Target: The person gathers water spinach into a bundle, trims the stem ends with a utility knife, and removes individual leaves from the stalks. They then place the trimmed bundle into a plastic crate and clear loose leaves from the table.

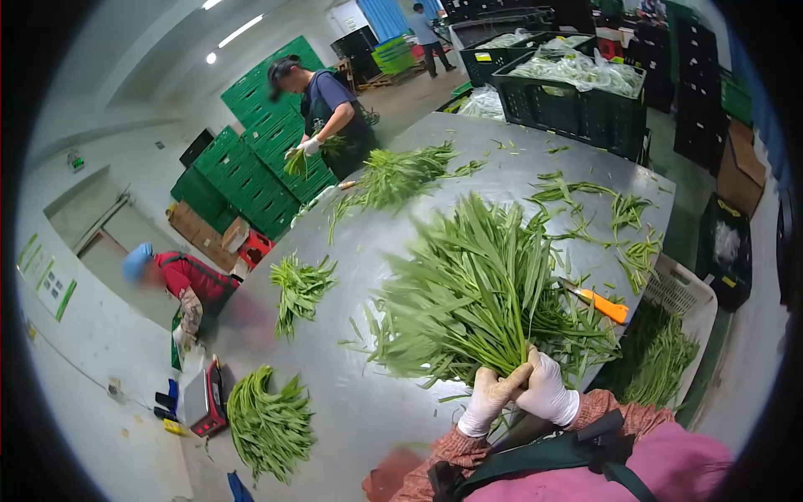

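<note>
A large bunch of long-leaved greens (477, 284), which looks like water spinach, fans out away from me over the metal table (351, 418). My left hand (495, 398), in a thin white glove, is closed round the stem ends. My right hand (546, 388), gloved too, is pressed against the left one and closed on the same stems. More cut greens (577, 330) lie under and beside the bunch. To the right rests an orange-handled knife (604, 306), its blade partly hidden by leaves.
Piles of greens (269, 422) lie on the left, with a red scale (207, 400) beyond. Black crates (577, 109) with bagged greens stand at the far edge. A white basket (682, 289) holds stems at right. Two people (322, 109) (201, 284) work across the table; another stands farther back.
</note>
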### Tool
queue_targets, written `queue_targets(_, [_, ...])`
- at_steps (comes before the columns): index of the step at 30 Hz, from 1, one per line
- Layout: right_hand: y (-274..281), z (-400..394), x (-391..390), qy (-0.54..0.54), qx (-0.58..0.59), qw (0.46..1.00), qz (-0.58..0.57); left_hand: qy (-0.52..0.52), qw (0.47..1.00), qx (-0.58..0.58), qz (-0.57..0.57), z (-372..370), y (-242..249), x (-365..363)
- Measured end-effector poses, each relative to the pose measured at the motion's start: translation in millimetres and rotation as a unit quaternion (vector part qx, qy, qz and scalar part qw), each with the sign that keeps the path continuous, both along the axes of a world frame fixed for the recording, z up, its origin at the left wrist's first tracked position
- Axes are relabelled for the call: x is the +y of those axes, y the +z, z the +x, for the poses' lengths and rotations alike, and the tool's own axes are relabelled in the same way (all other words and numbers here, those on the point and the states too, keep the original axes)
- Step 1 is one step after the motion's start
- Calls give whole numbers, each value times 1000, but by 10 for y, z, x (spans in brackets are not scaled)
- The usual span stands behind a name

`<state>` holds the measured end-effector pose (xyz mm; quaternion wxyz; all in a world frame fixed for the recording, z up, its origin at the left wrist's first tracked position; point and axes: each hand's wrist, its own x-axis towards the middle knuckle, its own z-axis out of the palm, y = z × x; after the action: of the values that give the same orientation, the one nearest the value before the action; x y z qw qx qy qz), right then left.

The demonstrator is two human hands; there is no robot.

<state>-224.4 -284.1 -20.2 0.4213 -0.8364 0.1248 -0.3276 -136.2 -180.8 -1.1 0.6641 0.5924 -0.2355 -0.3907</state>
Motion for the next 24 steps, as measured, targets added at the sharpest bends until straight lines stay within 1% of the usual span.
queue_targets(1, [-66,-21,6,2,57,998,26,-2,998,44,38,22,-127,21])
queue_targets(3, [-91,-84,-48,66,166,980,83,39,994,99,-2,-19,-430,59])
queue_targets(4, [-102,-102,-83,95,218,965,112,57,990,125,-20,-48,-486,57])
queue_targets(5, [-113,-114,-120,113,274,948,112,74,974,211,-41,-122,-501,76])
queue_targets(8, [-229,-166,-151,145,217,952,160,61,976,208,-37,-154,-613,127])
queue_targets(9, [-189,-165,-166,161,198,948,189,41,975,216,-27,-113,-597,148])
queue_targets(10, [-331,-128,-165,170,186,944,213,44,972,229,-28,-107,-566,169])
queue_targets(12, [-202,-133,-207,178,215,939,203,51,966,251,-33,-97,-461,168])
queue_targets(13, [-140,-129,-216,182,211,934,225,55,966,246,-63,-115,-444,177])
queue_targets(15, [-78,-125,-215,191,202,922,270,69,962,258,-56,-112,-443,213])
queue_targets(17, [-226,-119,-217,188,192,914,303,75,961,264,-45,-105,-418,268])
queue_targets(19, [-202,-128,-221,180,201,904,332,72,959,269,-57,-107,-441,287])
queue_targets(23, [-335,-122,-222,157,183,916,320,53,963,261,-44,-48,-577,365])
queue_targets(24, [-403,-115,-223,148,172,921,317,51,965,252,-47,-44,-546,374])
